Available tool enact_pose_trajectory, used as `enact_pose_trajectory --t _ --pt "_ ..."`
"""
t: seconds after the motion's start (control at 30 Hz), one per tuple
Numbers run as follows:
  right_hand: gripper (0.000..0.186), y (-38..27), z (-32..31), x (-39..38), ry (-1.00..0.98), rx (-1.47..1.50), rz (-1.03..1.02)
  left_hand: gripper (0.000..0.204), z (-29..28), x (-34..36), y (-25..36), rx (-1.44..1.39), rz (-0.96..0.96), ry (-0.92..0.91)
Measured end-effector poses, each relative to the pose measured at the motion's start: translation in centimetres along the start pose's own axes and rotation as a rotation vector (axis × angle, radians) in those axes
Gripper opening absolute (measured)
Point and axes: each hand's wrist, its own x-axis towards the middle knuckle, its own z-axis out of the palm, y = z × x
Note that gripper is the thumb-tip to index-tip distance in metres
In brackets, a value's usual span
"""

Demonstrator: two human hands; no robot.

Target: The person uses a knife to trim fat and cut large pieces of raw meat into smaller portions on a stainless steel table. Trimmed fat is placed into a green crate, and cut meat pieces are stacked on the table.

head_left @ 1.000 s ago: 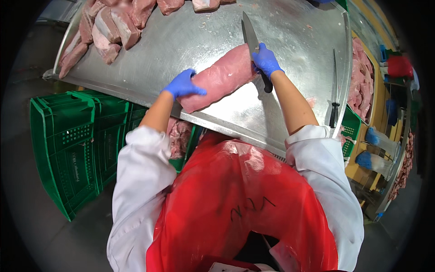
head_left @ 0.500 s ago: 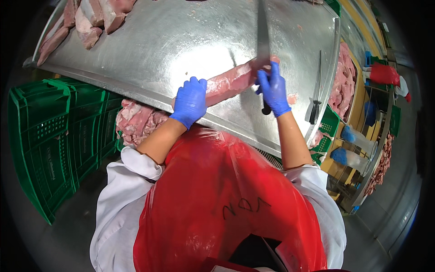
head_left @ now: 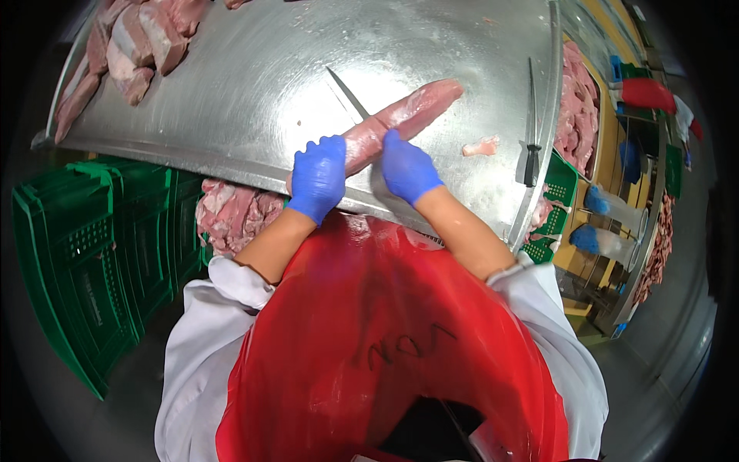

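A long pink strip of meat, like a pork loin (head_left: pixel 419 108), lies slantwise on the steel table (head_left: pixel 254 100). My left hand (head_left: pixel 319 177), in a blue glove, is closed over its near left end. My right hand (head_left: pixel 409 168), also blue-gloved, is closed at the near side of the strip's middle. A knife blade (head_left: pixel 348 94) sticks out past the far side, pointing up-left in line with my right hand. The handle is hidden by that hand; whether the blade passes through or under the meat I cannot tell. A small meat scrap (head_left: pixel 481 146) lies to the right.
A sharpening steel with a black handle (head_left: pixel 531 163) lies along the table's right edge. Several meat pieces (head_left: pixel 138 42) are piled far left. Green crates (head_left: pixel 85 246) stand at left, with meat trimmings (head_left: pixel 235 215) beside them. More meat (head_left: pixel 576 108) fills a container at right.
My right hand has moved left with the knife, from the strip's far right end to its middle. The blade has swung from pointing away to pointing up-left. The strip's right end is now uncovered.
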Motion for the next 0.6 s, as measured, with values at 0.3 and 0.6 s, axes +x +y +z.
enact_pose_trajectory --t 0.3,0.6 --pt "0.044 3.1 3.4 -4.9 -0.043 0.165 0.031 0.049 0.4 -0.4 0.9 0.018 -0.045 -0.093" --pt "0.031 1.8 4.2 -4.1 -0.209 0.198 0.192 0.061 -0.9 2.5 -2.8 -0.139 -0.076 -0.105"
